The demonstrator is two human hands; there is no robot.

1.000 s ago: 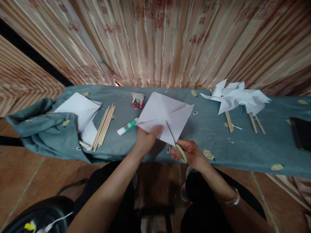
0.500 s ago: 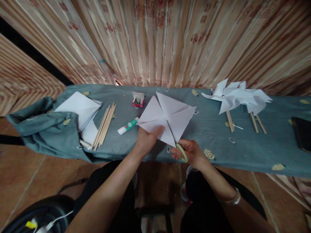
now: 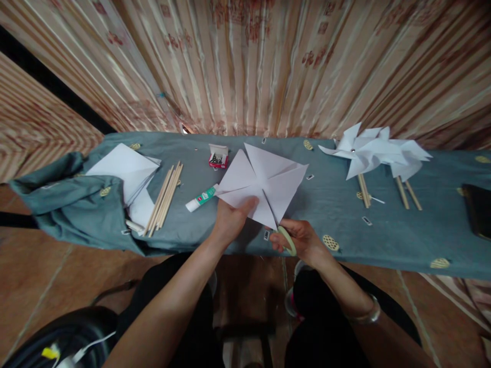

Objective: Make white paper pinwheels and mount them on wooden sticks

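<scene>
My left hand grips a square sheet of white paper by its near left side, thumb on top. Slits run in from the sheet's corners toward its middle. In my right hand is a pair of scissors with pale green handles. Their blades are at the near corner of the paper, by the slit there, and are mostly hidden. Just left of the sheet lies a glue stick, and behind it stands a small open red box of metal pins.
On the left are folded white sheets and several wooden sticks. Finished paper pinwheels on sticks lie at the right, with a dark phone-like object beyond. A curtain hangs behind the cloth-covered table.
The paper has shifted very slightly up and to the left in view. Both hands keep their grip, with hardly any other movement.
</scene>
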